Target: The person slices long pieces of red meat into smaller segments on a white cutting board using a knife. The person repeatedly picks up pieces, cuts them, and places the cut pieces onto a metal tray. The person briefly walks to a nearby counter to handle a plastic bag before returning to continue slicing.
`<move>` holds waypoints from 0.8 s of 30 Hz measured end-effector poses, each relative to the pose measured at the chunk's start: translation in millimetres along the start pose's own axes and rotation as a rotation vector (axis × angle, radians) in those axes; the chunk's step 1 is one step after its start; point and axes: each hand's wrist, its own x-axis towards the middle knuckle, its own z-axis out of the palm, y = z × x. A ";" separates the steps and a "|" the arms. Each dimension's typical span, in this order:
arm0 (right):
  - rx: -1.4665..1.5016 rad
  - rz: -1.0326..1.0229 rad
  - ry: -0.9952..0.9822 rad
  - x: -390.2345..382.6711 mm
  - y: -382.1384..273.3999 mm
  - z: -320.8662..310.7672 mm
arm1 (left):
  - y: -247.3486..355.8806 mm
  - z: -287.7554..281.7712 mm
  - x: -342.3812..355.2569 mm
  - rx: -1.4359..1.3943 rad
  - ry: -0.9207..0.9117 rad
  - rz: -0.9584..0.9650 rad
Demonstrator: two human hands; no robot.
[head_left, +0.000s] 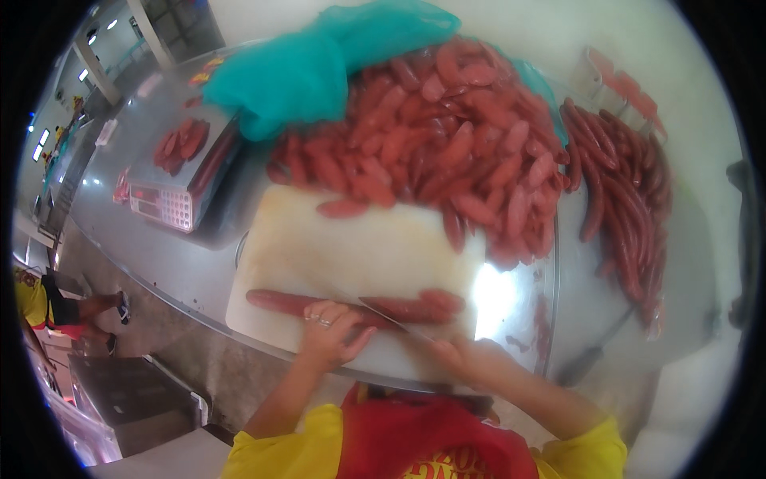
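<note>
The long sausage lies along the near side of the white cutting board. The left hand has its grip closed over it, thumb toward the near side; the right hand has its grip clamped on the knife. The blade slants across the sausage; cut depth cannot be told. At least 2 cut pieces lie beside the blade. For sound slicing, the left fingertips should stay tucked back, with 1 slant angle held for even slices. The board's near edge sits close to the bench edge, leaving little margin there. Mid-board is mostly bare, with 1 slice at the far edge, where the sliced heap limits reach.
</note>
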 end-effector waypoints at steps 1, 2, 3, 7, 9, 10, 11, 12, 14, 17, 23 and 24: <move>-0.041 0.092 -0.090 -15.6 3.2 -7.4 | -2.3 -2.2 -1.8 -0.006 0.006 -0.004; -0.060 0.140 -0.140 -32.3 5.2 -15.9 | -3.7 -3.8 -3.5 -0.019 0.028 -0.008; -0.102 0.205 -0.175 -49.8 5.1 -24.2 | -4.2 -4.2 -5.2 -0.026 0.011 -0.017; -0.178 0.322 -0.219 -54.4 -0.6 -28.2 | -5.2 -4.2 -8.1 -0.047 -0.020 -0.054; -0.079 0.215 -0.172 -22.0 -2.9 -7.8 | -4.4 -3.1 -8.5 -0.045 -0.032 -0.081; 0.009 0.126 -0.076 -3.6 -6.4 8.5 | -4.3 -2.3 -8.1 -0.044 -0.029 -0.085; 0.071 0.041 0.021 14.4 -11.7 22.9 | -4.3 -1.6 -7.6 -0.047 -0.022 -0.091; 0.048 0.069 0.001 29.4 -16.7 33.9 | -4.2 -1.5 -7.6 -0.044 -0.007 -0.066; 0.068 0.060 0.021 50.2 -20.3 45.7 | -4.4 -2.6 -8.1 -0.046 0.025 -0.035; 0.105 -0.012 0.080 37.7 -22.8 32.5 | -7.3 -7.9 -10.2 0.000 0.046 -0.030; -0.081 0.308 -0.198 -53.9 -19.2 -16.5 | -12.2 -15.2 -16.5 -0.012 -0.003 -0.118; -0.067 0.329 -0.229 -57.3 -20.3 -15.3 | -8.9 -15.6 -18.7 -0.019 0.004 -0.122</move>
